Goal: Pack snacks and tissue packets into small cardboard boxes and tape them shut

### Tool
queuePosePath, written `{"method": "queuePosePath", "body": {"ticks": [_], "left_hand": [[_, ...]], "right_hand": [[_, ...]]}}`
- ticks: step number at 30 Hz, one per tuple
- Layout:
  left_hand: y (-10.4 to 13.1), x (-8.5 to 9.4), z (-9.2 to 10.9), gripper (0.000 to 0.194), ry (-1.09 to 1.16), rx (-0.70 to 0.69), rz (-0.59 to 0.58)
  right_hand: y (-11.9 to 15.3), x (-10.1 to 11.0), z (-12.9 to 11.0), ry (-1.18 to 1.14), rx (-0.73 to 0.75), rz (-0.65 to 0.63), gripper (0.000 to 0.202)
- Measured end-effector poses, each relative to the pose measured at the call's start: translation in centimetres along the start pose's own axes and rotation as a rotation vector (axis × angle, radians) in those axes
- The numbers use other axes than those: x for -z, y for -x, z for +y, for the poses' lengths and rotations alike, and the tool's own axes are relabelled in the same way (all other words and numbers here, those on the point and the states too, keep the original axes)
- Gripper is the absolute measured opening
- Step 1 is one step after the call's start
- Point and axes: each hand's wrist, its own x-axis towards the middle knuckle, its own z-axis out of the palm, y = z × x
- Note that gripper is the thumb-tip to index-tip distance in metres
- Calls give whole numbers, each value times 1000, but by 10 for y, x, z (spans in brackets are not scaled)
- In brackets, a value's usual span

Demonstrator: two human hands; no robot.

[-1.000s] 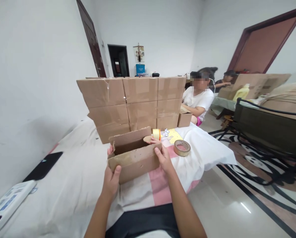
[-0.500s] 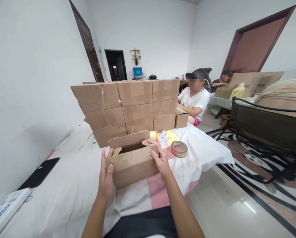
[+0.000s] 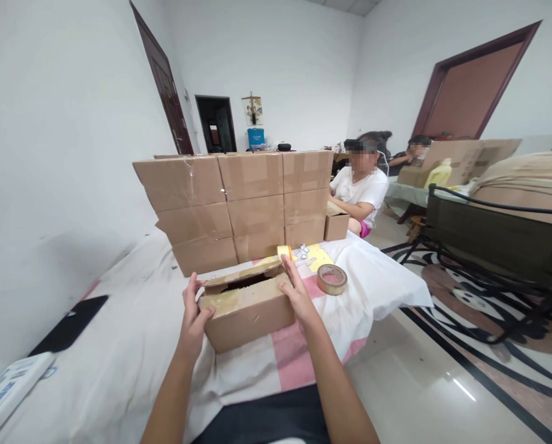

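You have the box (image 3: 252,320) between your two hands, on the cloth (image 3: 118,336), close to its near edge. Your left hand (image 3: 193,317) is half open around the left end of the box; its thumb lies at the near top corner and its fingers point up at the far side. Your right hand (image 3: 298,293) is also half open, and it holds the right end, with the thumb on the near side of the top and the fingers stretched towards the far flap (image 3: 243,273). This flap leans inward, and between it and the near part of the top there is a dark, narrow opening. A shiny strip of tape (image 3: 224,301) is on the left part of the top.

To the right of the box, the tape roll (image 3: 332,279) lies flat on the cloth, nearer to the right edge. The yellow roll (image 3: 284,251) is just behind the right end of the box. At the far edge stands the stack (image 3: 234,206) of closed boxes, with a small carton (image 3: 337,226) beside its right end. A person (image 3: 361,192) in a white shirt sits behind this carton.
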Motion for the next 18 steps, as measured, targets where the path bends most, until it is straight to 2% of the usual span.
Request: {"method": "queuePosePath", "body": {"ticks": [3, 5, 8, 18], "left_hand": [[-2, 7, 0, 43, -193, -118, -40], [-2, 9, 2, 34, -298, -184, -31], [-1, 8, 3, 34, -341, -220, -14], [2, 2, -2, 35, -214, -249, -13]], "right_hand": [[0, 0, -2, 21, 37, -11, 55], [-1, -1, -2, 71, 87, -2, 39], [-2, -1, 1, 137, 169, 30, 23], [-4, -2, 4, 233, 277, 68, 23]]}}
